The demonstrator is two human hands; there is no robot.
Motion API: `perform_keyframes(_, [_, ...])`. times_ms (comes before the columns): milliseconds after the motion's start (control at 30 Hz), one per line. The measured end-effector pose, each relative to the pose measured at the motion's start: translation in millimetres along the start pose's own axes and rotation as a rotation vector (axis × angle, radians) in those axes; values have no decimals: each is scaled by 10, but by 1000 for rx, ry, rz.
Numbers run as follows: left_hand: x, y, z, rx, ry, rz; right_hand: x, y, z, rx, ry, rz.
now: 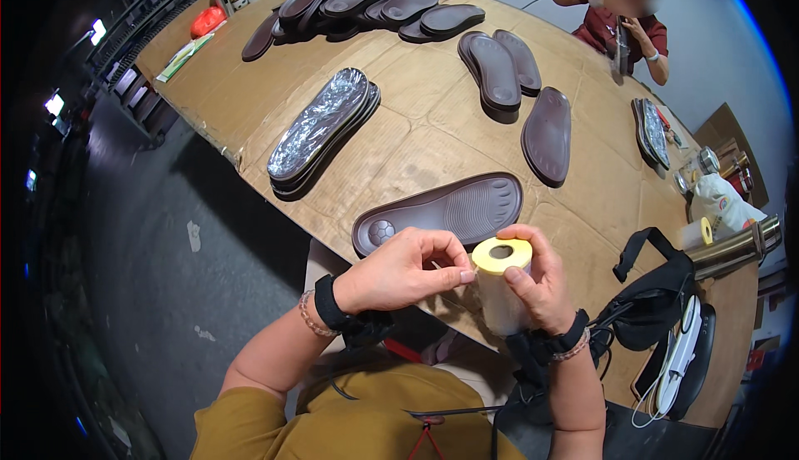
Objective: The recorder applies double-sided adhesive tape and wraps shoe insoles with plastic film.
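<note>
My right hand is wrapped round a roll of clear plastic film, which stands upright with its yellow end and hollow core facing up. My left hand pinches at the roll's side, seemingly on the loose edge of the film. Just beyond both hands lies a brown shoe sole with a ridged, toe-patterned surface. Farther left is a stack of soles wrapped in shiny film. Bare brown soles lie to the right of centre, near a small stack of soles.
A large pile of soles covers the far side of the cardboard-topped table. At right are a steel flask, a black bag, a white power strip and another wrapped stack. A co-worker holds a sole across the table.
</note>
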State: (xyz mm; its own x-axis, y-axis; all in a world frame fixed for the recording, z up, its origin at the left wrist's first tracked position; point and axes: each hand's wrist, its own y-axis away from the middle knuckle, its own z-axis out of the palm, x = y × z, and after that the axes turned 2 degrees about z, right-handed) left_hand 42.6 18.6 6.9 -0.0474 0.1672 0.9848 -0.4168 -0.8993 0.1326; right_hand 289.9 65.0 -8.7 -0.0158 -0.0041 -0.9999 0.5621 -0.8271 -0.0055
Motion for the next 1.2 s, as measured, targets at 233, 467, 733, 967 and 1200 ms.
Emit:
perform_keyframes(233, [112, 36, -41, 32, -41, 13, 31, 16, -15, 30, 141, -84])
perform_keyframes(467, [75, 86, -36, -14, 56, 76, -128, -10, 13, -75, 358, -46])
perform_keyframes(733, [136, 37, 57, -2, 145, 128, -143, 43, 67, 3, 45, 84])
perform_keyframes(967, [96, 17, 48, -13, 278, 47, -97, 36, -33, -66, 11, 79])
perform_keyframes(1200, [125, 105, 81, 4, 132, 84, -149, 40, 86, -91, 69, -73])
